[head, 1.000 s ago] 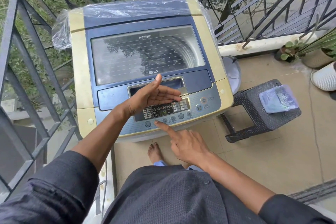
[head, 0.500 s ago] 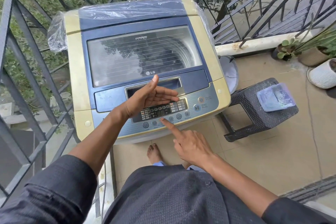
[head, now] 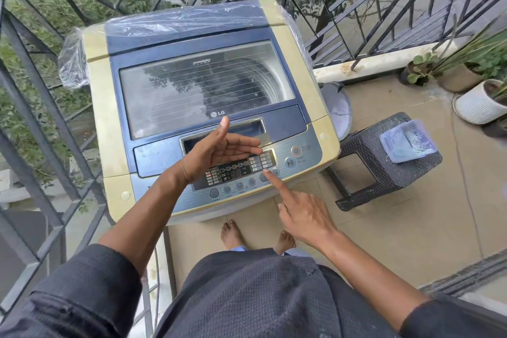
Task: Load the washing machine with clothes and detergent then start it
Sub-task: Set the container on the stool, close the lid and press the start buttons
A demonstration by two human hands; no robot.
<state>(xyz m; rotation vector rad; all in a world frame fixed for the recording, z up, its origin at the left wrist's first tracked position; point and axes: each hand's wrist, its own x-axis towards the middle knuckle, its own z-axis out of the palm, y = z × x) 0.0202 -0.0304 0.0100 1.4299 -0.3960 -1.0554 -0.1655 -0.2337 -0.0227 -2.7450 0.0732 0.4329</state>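
A blue and cream top-loading washing machine stands in front of me with its glass lid down. Its control panel faces me, with a dark display and a row of round buttons. My left hand hovers flat above the display, fingers straight, thumb up, shading it. My right hand points its index finger at a round button near the right end of the row, the fingertip touching the panel; its other fingers are curled. Neither hand holds anything.
A dark woven stool stands to the right with a clear plastic tub on top. Potted plants sit at the far right. A metal railing runs along the left and behind. A pale bucket stands beside the machine.
My right index finger has slid rightward along the row of buttons, from near the left end to the right end. My left hand has kept its place over the display.
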